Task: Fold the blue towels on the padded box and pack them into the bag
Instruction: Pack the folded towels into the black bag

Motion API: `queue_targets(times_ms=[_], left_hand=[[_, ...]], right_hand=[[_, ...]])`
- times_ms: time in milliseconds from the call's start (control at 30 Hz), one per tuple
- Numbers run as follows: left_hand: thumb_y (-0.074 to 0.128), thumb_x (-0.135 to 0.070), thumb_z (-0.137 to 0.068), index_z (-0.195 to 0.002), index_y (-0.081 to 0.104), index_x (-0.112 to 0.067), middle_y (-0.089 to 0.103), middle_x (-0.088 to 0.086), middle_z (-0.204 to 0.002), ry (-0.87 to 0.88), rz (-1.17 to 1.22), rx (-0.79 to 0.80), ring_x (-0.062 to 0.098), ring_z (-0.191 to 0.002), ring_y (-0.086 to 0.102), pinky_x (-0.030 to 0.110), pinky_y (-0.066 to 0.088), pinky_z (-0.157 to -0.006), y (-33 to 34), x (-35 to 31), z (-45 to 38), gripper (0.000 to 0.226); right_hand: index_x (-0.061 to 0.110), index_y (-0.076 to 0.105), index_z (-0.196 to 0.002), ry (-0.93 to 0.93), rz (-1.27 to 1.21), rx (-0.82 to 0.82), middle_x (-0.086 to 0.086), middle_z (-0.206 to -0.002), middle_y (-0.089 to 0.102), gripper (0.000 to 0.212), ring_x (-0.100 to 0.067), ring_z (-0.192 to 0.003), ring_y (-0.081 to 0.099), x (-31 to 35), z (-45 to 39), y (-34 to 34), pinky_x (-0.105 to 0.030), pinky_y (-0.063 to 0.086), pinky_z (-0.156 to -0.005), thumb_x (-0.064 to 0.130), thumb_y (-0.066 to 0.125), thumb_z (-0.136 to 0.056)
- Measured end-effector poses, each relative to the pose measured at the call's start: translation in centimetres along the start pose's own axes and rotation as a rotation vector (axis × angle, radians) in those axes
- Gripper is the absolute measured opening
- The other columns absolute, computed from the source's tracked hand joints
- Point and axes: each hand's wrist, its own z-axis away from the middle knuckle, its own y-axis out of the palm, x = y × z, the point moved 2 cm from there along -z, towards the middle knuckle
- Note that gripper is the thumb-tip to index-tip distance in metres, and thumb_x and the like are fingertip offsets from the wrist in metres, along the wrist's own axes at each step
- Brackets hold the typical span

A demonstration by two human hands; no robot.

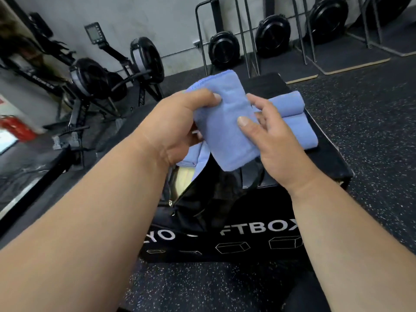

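The left hand (180, 122) grips the folded towel (227, 122) with thumb and curled fingers above the open black bag (202, 188); the right hand (270, 136) pinches its right edge, thumb on the front face. Risk: loosening either grip during lowering may let the fold spring open or snag on the bag's mouth. More folded towels (295, 118) lie on the padded box (324, 167).

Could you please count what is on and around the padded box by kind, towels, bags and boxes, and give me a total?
Blue towels: 4: held towel, two folded towels on the box, one in the bag
Black bag: 1
Padded box: 1
Total: 6
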Motion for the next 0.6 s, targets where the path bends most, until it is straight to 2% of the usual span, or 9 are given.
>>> queue_targets(times_ms=[67,167,233,300,367,467,533,600], left_hand=[[0.079,-0.025,-0.077,-0.137,0.064,-0.004,0.067,0.027,-0.133,0.041,0.017,0.044,0.04,-0.116,0.066,0.054,0.046,-0.102,-1.9,-0.2,0.9,0.065],[0.074,-0.023,-0.088,-0.138,0.066,-0.01,0.067,0.022,-0.136,0.065,0.038,0.018,0.034,-0.114,0.066,0.049,0.045,-0.095,-4.8,-0.1,1.9,0.052],[0.071,-0.024,-0.094,-0.142,0.062,-0.009,0.067,0.021,-0.138,0.024,0.061,0.016,0.034,-0.123,0.068,0.047,0.051,-0.101,-6.6,0.5,2.7,0.051],[0.066,-0.024,-0.099,-0.145,0.058,-0.004,0.068,0.02,-0.138,-0.067,0.102,0.054,0.035,-0.128,0.066,0.048,0.052,-0.109,-7.8,1.3,3.6,0.05],[0.062,-0.022,-0.1,-0.141,0.061,-0.001,0.069,0.02,-0.135,-0.147,0.148,0.085,0.034,-0.125,0.068,0.048,0.055,-0.107,-8.2,2.4,4.2,0.046],[0.059,-0.018,-0.102,-0.133,0.067,-0.001,0.073,0.019,-0.128,-0.174,0.223,0.021,0.032,-0.116,0.073,0.047,0.058,-0.102,-9.5,3.8,4.0,0.036],[0.058,-0.018,-0.103,-0.135,0.065,-0.001,0.071,0.02,-0.132,-0.167,0.283,0.003,0.035,-0.122,0.07,0.053,0.051,-0.11,-10.5,4.4,3.3,0.037],[0.057,-0.016,-0.101,-0.139,0.062,-0.001,0.067,0.021,-0.138,-0.165,0.333,0.024,0.037,-0.128,0.066,0.056,0.046,-0.115,-11.1,4.9,2.7,0.041]], right_hand=[[0.02,0.055,-0.14,-0.014,-0.071,0.091,-0.003,-0.129,0.071,0.05,-0.02,-0.122,0.068,0.7,0.3,2.2,-0.042,0.054,-0.103,0.038,0.068,-0.096],[0.021,0.058,-0.131,-0.02,-0.095,0.105,0.0,-0.122,0.074,0.036,-0.02,-0.115,0.07,1.4,0.8,5.5,-0.039,0.058,-0.096,0.026,0.068,-0.097],[0.025,0.057,-0.133,0.004,-0.092,0.121,0.004,-0.121,0.074,0.035,-0.014,-0.113,0.07,1.5,1.3,7.7,-0.036,0.057,-0.095,0.025,0.066,-0.099],[0.029,0.056,-0.135,0.037,-0.089,0.124,0.007,-0.123,0.073,0.033,-0.013,-0.115,0.07,1.3,1.7,9.6,-0.043,0.057,-0.099,0.028,0.063,-0.103],[0.032,0.056,-0.134,0.06,-0.098,0.087,0.009,-0.121,0.072,0.029,-0.012,-0.111,0.071,1.2,2.0,11.0,-0.048,0.059,-0.099,0.029,0.06,-0.106],[0.036,0.057,-0.135,0.075,-0.039,0.04,0.009,-0.124,0.069,0.034,-0.01,-0.11,0.07,0.9,1.8,12.6,-0.044,0.06,-0.096,0.03,0.058,-0.102],[0.04,0.056,-0.138,0.094,0.028,0.048,0.008,-0.132,0.063,0.042,-0.007,-0.113,0.068,0.6,1.4,12.8,-0.039,0.058,-0.098,0.037,0.059,-0.097],[0.039,0.051,-0.143,0.155,0.028,0.085,0.009,-0.129,0.066,0.046,-0.005,-0.109,0.07,0.2,1.2,12.6,-0.035,0.057,-0.098,0.036,0.062,-0.099]])
